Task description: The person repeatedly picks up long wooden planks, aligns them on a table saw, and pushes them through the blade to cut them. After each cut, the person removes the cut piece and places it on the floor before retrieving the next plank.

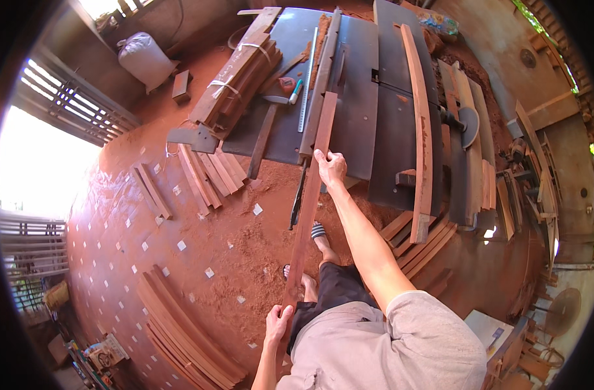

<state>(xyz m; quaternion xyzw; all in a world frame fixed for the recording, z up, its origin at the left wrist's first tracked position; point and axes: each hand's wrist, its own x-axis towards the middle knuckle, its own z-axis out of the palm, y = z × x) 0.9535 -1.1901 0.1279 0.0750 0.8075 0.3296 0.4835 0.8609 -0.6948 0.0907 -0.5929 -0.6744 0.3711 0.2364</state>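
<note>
A long reddish wooden strip (306, 224) runs from the saw table (352, 123) back toward my body. Its far end lies on the table along the long fence bar (323, 78). My right hand (331, 168) is closed around the strip at the table's near edge, thumb on its left side. Close to my left hip, my left hand (278, 322) grips the near part of the same strip. Left of the fence lie a steel ruler (309, 84), a hammer (269, 127), a teal-and-white marker (296, 91) and a small red tape measure (286, 84).
A tied bundle of boards (235, 84) sits on the table's left side. Stacks of strips (186, 328) lie on the dusty tiled floor. To the right are a curved timber (416, 130) and a round disc (469, 127). A white sack (144, 60) stands at the far left.
</note>
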